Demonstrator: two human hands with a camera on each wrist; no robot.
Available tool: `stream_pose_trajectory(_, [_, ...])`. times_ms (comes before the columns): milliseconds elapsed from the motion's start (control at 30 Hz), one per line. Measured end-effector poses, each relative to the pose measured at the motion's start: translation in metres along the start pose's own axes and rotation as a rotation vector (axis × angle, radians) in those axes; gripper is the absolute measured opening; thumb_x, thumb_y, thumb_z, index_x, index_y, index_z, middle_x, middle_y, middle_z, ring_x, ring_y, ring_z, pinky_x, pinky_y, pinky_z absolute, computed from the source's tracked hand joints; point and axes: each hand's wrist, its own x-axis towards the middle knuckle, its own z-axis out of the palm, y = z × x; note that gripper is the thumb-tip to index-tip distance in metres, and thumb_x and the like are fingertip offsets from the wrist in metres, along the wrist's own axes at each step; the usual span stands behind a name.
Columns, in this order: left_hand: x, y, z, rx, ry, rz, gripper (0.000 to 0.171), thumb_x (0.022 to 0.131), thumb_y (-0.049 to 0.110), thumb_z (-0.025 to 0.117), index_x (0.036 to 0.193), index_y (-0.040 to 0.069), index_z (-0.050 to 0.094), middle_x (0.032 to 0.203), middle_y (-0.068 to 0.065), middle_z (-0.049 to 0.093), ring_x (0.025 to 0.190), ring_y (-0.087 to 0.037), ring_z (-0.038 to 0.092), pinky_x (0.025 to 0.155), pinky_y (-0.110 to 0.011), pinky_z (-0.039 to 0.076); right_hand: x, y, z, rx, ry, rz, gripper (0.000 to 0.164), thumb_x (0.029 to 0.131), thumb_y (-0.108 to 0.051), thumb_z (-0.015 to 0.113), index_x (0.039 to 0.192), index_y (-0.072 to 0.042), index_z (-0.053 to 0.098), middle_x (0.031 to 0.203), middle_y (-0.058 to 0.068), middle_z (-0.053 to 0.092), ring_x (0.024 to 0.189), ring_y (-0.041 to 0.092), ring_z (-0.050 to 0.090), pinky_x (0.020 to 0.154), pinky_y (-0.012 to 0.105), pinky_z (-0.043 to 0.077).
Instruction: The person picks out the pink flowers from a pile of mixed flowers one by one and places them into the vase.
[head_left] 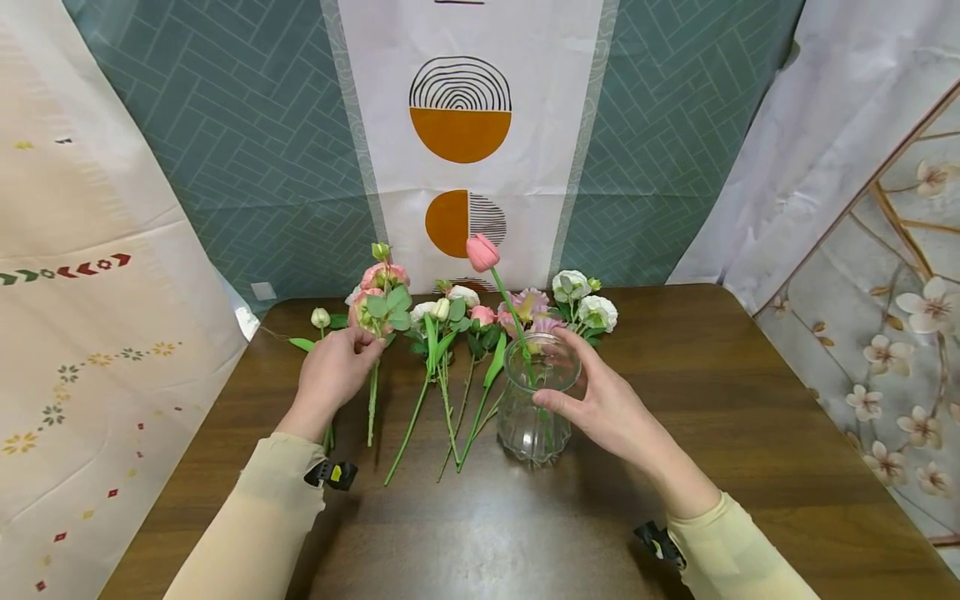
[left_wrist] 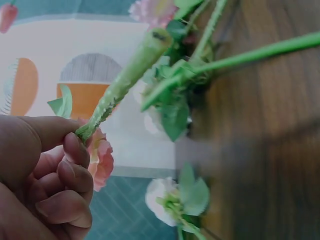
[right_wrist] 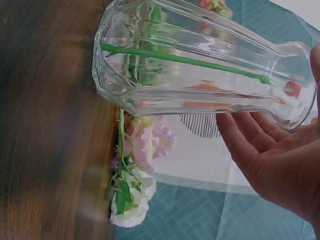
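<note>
My left hand (head_left: pixel 336 373) pinches the thick green stem (left_wrist: pixel 112 97) of a pink flower spray (head_left: pixel 369 308) between thumb and forefinger, just below its blooms and leaves. The stem's cut end hangs down below the hand. My right hand (head_left: pixel 609 410) holds a clear ribbed glass vase (head_left: pixel 534 429) round its neck, with the thumb at the near side of the rim and the fingers along the far side. One pink tulip (head_left: pixel 482 252) stands in the vase, leaning left, its green stem (right_wrist: pixel 195 61) reaching down near the glass bottom.
Between the hands lie several flower stems, with a white tulip bud (head_left: pixel 440 310) and a pink rose (head_left: pixel 483 315). Behind the vase are a pink-purple flower (head_left: pixel 528 307) and white blooms (head_left: pixel 597 313). Another white bud (head_left: pixel 320 317) lies left on the brown table (head_left: pixel 712 400).
</note>
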Motion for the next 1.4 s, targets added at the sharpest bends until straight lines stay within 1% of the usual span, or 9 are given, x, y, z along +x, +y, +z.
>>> stream_pose_trajectory(133, [-0.006, 0.011, -0.007, -0.015, 0.06, 0.032, 0.023, 0.109, 0.027, 0.072, 0.101, 0.006, 0.079, 0.079, -0.004, 0.069, 0.066, -0.023, 0.057, 0.061, -0.039, 0.041, 0.001, 0.0, 0.0, 0.006, -0.002, 0.0, 0.093, 0.1, -0.049, 0.082, 0.174, -0.028, 0.029, 0.158, 0.004, 0.061, 0.141, 0.034, 0.06, 0.108, 0.063, 0.049])
stream_pose_trajectory(300, [-0.013, 0.024, -0.016, -0.022, 0.113, 0.07, 0.021, 0.108, 0.026, 0.073, 0.097, 0.008, 0.077, 0.074, -0.002, 0.064, 0.065, -0.023, 0.054, 0.061, -0.039, 0.039, 0.0, 0.0, -0.001, 0.005, 0.002, 0.003, 0.093, 0.1, -0.048, 0.082, 0.174, -0.028, 0.029, 0.158, 0.003, 0.062, 0.139, 0.034, 0.06, 0.108, 0.064, 0.049])
stream_pose_trajectory(433, [-0.018, 0.034, -0.022, -0.032, 0.142, 0.095, 0.02, 0.108, 0.025, 0.073, 0.1, 0.008, 0.078, 0.075, -0.002, 0.066, 0.066, -0.024, 0.055, 0.061, -0.04, 0.04, 0.0, 0.0, 0.0, -0.014, 0.005, 0.005, 0.092, 0.1, -0.051, 0.081, 0.174, -0.031, 0.029, 0.156, 0.002, 0.063, 0.127, 0.033, 0.063, 0.099, 0.057, 0.052])
stream_pose_trajectory(567, [-0.022, 0.045, -0.029, -0.05, 0.162, 0.119, 0.019, 0.109, 0.025, 0.073, 0.105, 0.007, 0.08, 0.082, -0.004, 0.072, 0.069, -0.024, 0.059, 0.063, -0.04, 0.043, -0.001, -0.001, 0.0, -0.014, 0.005, 0.017, 0.094, 0.099, -0.054, 0.081, 0.174, -0.033, 0.029, 0.156, 0.002, 0.062, 0.125, 0.032, 0.063, 0.097, 0.053, 0.051])
stream_pose_trajectory(700, [-0.026, 0.056, -0.036, -0.068, 0.18, 0.142, 0.019, 0.109, 0.024, 0.073, 0.108, 0.006, 0.08, 0.085, -0.005, 0.075, 0.071, -0.025, 0.061, 0.064, -0.041, 0.044, -0.001, -0.001, 0.0, -0.001, 0.001, 0.016, 0.095, 0.099, -0.054, 0.082, 0.174, -0.032, 0.028, 0.157, 0.002, 0.061, 0.134, 0.033, 0.061, 0.104, 0.057, 0.05])
stream_pose_trajectory(900, [-0.031, 0.069, -0.044, -0.1, 0.219, 0.193, 0.017, 0.108, 0.021, 0.074, 0.108, 0.005, 0.081, 0.083, -0.005, 0.075, 0.07, -0.025, 0.062, 0.064, -0.041, 0.045, 0.0, 0.0, 0.001, 0.0, 0.001, 0.006, 0.093, 0.1, -0.05, 0.082, 0.174, -0.031, 0.029, 0.157, 0.003, 0.061, 0.136, 0.033, 0.061, 0.106, 0.06, 0.049])
stream_pose_trajectory(1033, [-0.034, 0.076, -0.049, -0.117, 0.236, 0.217, 0.017, 0.108, 0.021, 0.075, 0.109, 0.006, 0.081, 0.083, -0.004, 0.075, 0.07, -0.024, 0.062, 0.064, -0.041, 0.045, -0.001, 0.0, 0.0, -0.009, -0.007, 0.021, 0.093, 0.099, -0.05, 0.083, 0.174, -0.03, 0.03, 0.159, 0.005, 0.059, 0.131, 0.033, 0.062, 0.103, 0.056, 0.051])
stream_pose_trajectory(1167, [-0.037, 0.084, -0.052, -0.131, 0.248, 0.23, 0.017, 0.108, 0.022, 0.075, 0.109, 0.007, 0.081, 0.082, -0.003, 0.073, 0.069, -0.022, 0.06, 0.064, -0.041, 0.044, -0.001, -0.002, -0.001, -0.035, -0.011, 0.042, 0.096, 0.099, -0.056, 0.081, 0.175, -0.031, 0.028, 0.162, 0.009, 0.055, 0.117, 0.034, 0.062, 0.093, 0.051, 0.053])
stream_pose_trajectory(1400, [-0.04, 0.098, -0.059, -0.16, 0.26, 0.262, 0.017, 0.109, 0.024, 0.075, 0.11, 0.008, 0.082, 0.084, -0.002, 0.074, 0.07, -0.019, 0.06, 0.064, -0.039, 0.045, -0.002, -0.001, -0.001, -0.029, -0.008, 0.037, 0.099, 0.099, -0.053, 0.082, 0.176, -0.029, 0.025, 0.167, 0.012, 0.049, 0.124, 0.039, 0.063, 0.099, 0.057, 0.054])
